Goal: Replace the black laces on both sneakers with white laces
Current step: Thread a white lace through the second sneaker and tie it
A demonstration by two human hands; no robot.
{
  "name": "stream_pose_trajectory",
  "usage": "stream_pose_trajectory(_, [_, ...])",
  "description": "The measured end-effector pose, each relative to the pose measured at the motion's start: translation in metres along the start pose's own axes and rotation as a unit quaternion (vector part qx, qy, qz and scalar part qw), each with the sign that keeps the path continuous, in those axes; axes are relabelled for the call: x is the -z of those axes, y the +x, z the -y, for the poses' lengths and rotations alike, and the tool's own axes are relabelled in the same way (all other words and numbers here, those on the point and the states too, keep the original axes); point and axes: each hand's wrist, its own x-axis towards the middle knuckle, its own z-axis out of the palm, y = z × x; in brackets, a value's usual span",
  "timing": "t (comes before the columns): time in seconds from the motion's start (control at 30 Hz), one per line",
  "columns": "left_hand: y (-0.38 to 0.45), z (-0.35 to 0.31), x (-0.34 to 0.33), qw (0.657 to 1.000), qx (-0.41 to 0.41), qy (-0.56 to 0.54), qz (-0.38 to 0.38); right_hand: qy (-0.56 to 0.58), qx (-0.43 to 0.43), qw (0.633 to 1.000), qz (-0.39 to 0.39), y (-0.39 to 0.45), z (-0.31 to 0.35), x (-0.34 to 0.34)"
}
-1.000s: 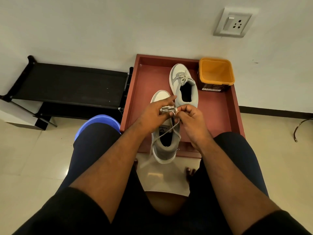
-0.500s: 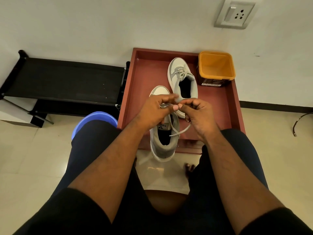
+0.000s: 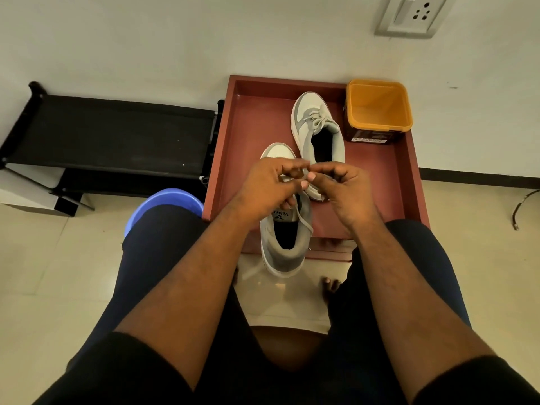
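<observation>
— How far was the job when you looked?

— Nearly finished, I would say. The far sneaker lay on the red tray, beside the yellow tub, and its white lace was already in and tied in a bow. I saw no black lace anywhere.

— And the other one?

— The near sneaker lay with its toe on the tray and its heel out over the tray's front edge, between the person's knees. Its white lace was in, but one loose end hung down beside the tongue. So I judged that only the knot on this shoe was left.

— What were the hands doing?

— Both were just above the front part of the near sneaker, where the eyelets are. The left hand had its fingers curled, thumb close to the forefinger. The right hand was curled in the same way, and the two sets of fingertips almost met over the shoe.

— Holding the lace?

— Probably each one pinched a part of it, because the loose end rose toward them. But the fingers were blurred and covered the place, so I could not see the grip itself.
</observation>
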Motion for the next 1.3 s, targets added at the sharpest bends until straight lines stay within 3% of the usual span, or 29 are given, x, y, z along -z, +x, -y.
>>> stream_pose_trajectory(0.17, [0.005,0.005,0.013,0.998,0.029,0.017,-0.057,0.007,-0.004,1.000,-0.027,0.004,-0.003,0.007])
stream_pose_trajectory(0.33, [0.005,0.002,0.004,0.999,-0.013,0.006,-0.039,0.049,-0.007,0.999,0.011,0.002,0.000,-0.007])
stream_pose_trajectory(0.53, [0.015,0.009,0.006,0.991,-0.022,0.055,-0.123,0.050,-0.008,0.997,-0.054,0.010,-0.003,-0.004])
stream_pose_trajectory(0.63, [0.020,0.017,0.013,0.984,-0.002,0.083,-0.159,-0.080,-0.009,0.996,-0.034,0.015,-0.012,-0.008])
stream_pose_trajectory(0.73, [0.023,0.026,0.009,0.979,0.011,0.126,-0.161,-0.281,-0.007,0.959,0.027,0.016,-0.028,-0.021])
stream_pose_trajectory(0.83, [0.026,0.032,0.002,0.978,0.016,0.145,-0.151,-0.345,0.030,0.938,0.027,0.016,-0.035,-0.031])
stream_pose_trajectory(1.0, [0.031,0.039,-0.003,0.975,0.036,0.185,-0.120,-0.243,-0.033,0.969,-0.013,0.022,-0.045,-0.030])
stream_pose_trajectory(1.3, [0.037,0.054,-0.022,0.975,0.066,0.115,-0.177,-0.059,-0.138,0.988,-0.039,0.022,-0.050,-0.033])
